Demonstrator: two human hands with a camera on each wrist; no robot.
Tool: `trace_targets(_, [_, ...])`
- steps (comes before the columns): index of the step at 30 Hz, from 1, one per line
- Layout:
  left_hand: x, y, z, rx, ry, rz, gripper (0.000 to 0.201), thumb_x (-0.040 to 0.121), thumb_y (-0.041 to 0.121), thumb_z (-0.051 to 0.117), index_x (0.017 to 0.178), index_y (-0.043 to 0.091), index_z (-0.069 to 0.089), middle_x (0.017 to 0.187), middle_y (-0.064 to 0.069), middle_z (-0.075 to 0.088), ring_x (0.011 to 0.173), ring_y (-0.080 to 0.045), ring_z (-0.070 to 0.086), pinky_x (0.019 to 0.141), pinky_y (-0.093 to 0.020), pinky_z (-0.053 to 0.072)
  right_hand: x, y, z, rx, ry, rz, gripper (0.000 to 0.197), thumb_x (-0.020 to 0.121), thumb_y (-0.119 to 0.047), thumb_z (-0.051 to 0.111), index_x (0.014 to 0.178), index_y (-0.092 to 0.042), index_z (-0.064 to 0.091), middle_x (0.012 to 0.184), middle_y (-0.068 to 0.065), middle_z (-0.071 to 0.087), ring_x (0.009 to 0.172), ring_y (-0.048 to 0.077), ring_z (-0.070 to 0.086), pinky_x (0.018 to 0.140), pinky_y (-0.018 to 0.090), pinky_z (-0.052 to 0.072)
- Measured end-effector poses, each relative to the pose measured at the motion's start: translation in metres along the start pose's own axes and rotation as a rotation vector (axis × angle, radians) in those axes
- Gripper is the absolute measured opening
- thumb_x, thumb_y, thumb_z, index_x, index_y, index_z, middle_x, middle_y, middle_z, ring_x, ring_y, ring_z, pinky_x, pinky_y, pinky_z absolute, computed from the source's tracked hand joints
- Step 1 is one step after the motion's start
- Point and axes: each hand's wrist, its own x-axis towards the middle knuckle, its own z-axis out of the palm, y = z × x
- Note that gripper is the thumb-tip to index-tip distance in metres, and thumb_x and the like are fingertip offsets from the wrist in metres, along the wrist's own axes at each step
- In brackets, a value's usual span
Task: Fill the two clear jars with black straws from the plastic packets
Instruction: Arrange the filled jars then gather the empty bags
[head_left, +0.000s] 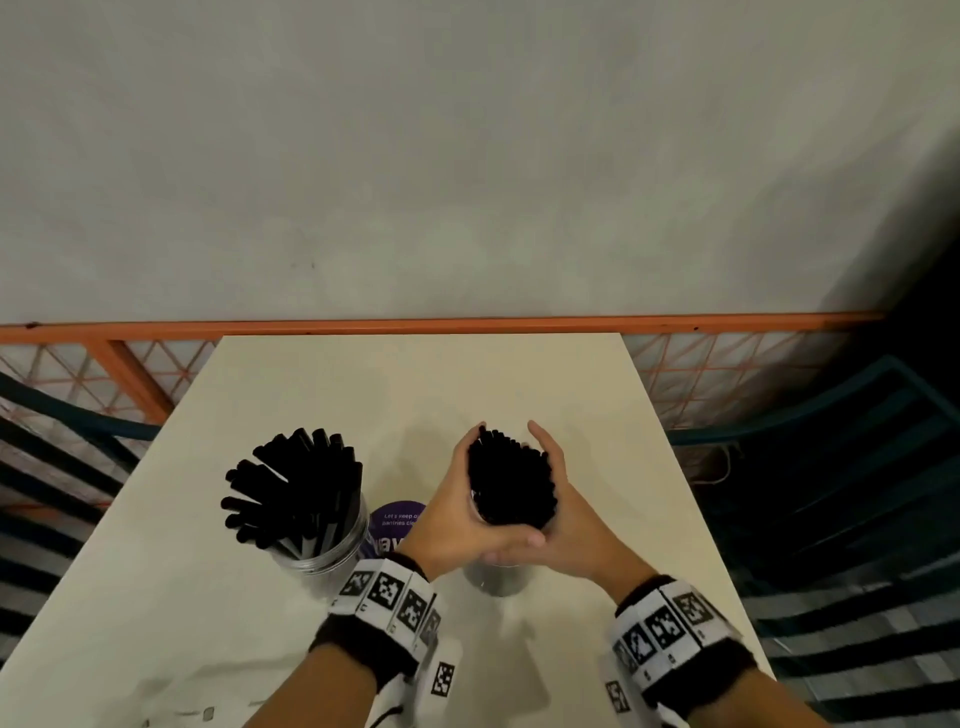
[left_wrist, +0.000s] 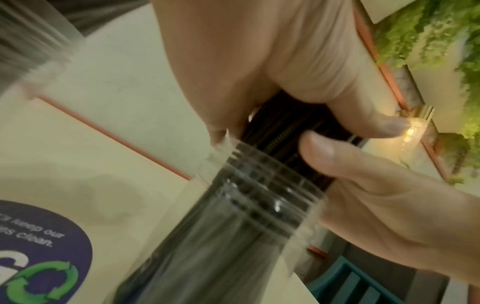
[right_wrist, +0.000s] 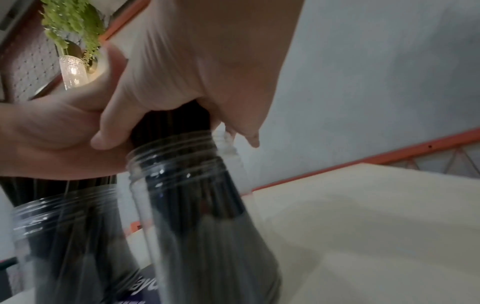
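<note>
Fingers (head_left: 470, 447) of the left hand (head_left: 457, 514) and of the right hand (head_left: 576, 525) are curled from either side around a bundle of black straws (head_left: 511, 480), which is clasped just above the mouth of a clear jar (left_wrist: 259, 181) standing on the pale table (head_left: 415, 384). The lower ends of the straws are seen inside the threaded neck of this jar in both wrist views. A second clear jar (head_left: 324, 545), already packed with fanned-out black straws (head_left: 296, 483), is set to the left, near but apart. Between the two jars a round purple sticker (left_wrist: 39, 246) is fixed to the table; on it "keep our" and "clean." can be read, with a green recycling symbol beneath. Bands with black-and-white square markers (head_left: 387, 597) are worn on both wrists.
</note>
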Motion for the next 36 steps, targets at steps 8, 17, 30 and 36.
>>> trace_targets(8, [-0.002, 0.002, 0.013, 0.098, 0.241, 0.161, 0.069, 0.06, 0.029, 0.084, 0.109, 0.044, 0.037, 0.113, 0.02, 0.053, 0.108, 0.008, 0.052, 0.088, -0.006, 0.041, 0.007, -0.01, 0.02, -0.009, 0.281, -0.071, 0.058, 0.053, -0.042, 0.074, 0.101, -0.046, 0.042, 0.11, -0.004, 0.058, 0.099, 0.001, 0.057, 0.077, 0.007, 0.046])
trace_targets(17, [-0.003, -0.016, -0.001, 0.069, 0.045, 0.107, 0.108, 0.044, 0.045, 0.088, 0.134, 0.037, 0.029, 0.13, 0.014, 0.051, 0.126, -0.004, 0.043, 0.11, -0.033, 0.034, -0.003, 0.0, 0.014, -0.169, 0.219, -0.225, 0.07, 0.061, -0.045, 0.076, 0.116, -0.06, 0.035, 0.116, -0.038, 0.043, 0.113, -0.004, 0.046, 0.103, 0.046, 0.038])
trace_targets(30, [0.0, -0.011, 0.006, 0.123, 0.164, 0.199, 0.07, 0.053, 0.043, 0.082, 0.113, 0.039, 0.047, 0.13, 0.011, 0.04, 0.12, 0.0, 0.045, 0.097, -0.013, 0.041, 0.009, -0.003, 0.031, -0.115, 0.286, -0.159, 0.051, 0.066, -0.057, 0.069, 0.104, -0.068, 0.038, 0.108, -0.02, 0.059, 0.112, 0.012, 0.055, 0.109, 0.057, 0.029])
trace_targets(36, [-0.004, -0.012, 0.007, 0.034, 0.142, 0.107, 0.072, 0.054, 0.034, 0.085, 0.114, 0.04, 0.047, 0.11, 0.02, 0.062, 0.109, 0.005, 0.055, 0.091, -0.01, 0.044, 0.009, 0.004, 0.032, -0.208, 0.316, -0.153, 0.049, 0.067, -0.054, 0.062, 0.113, -0.05, 0.047, 0.114, -0.014, 0.058, 0.118, 0.005, 0.049, 0.117, 0.049, 0.01])
